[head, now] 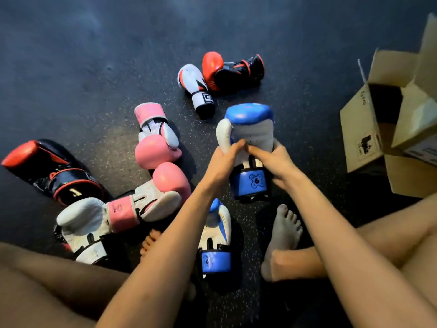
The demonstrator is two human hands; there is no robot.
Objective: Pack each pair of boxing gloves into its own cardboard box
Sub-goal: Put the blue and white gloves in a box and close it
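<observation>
A blue and white boxing glove (pixel 248 124) is held up above the floor, palm side toward me. My left hand (pixel 224 159) grips its left side near the thumb, and my right hand (pixel 272 162) grips its right side at the wrist. Its partner, a second blue and white glove (pixel 216 235), lies on the floor between my feet. An open cardboard box (pixel 361 129) stands at the right with its flaps up.
Two pink and white gloves (pixel 156 147) (pixel 165 185) lie left of centre. A white glove (pixel 78 223) and a black and red glove (pixel 47 169) lie at the left. Farther off are a white glove (pixel 196 86) and a red and black glove (pixel 231 72). My bare feet and legs frame the dark speckled floor (pixel 94 67).
</observation>
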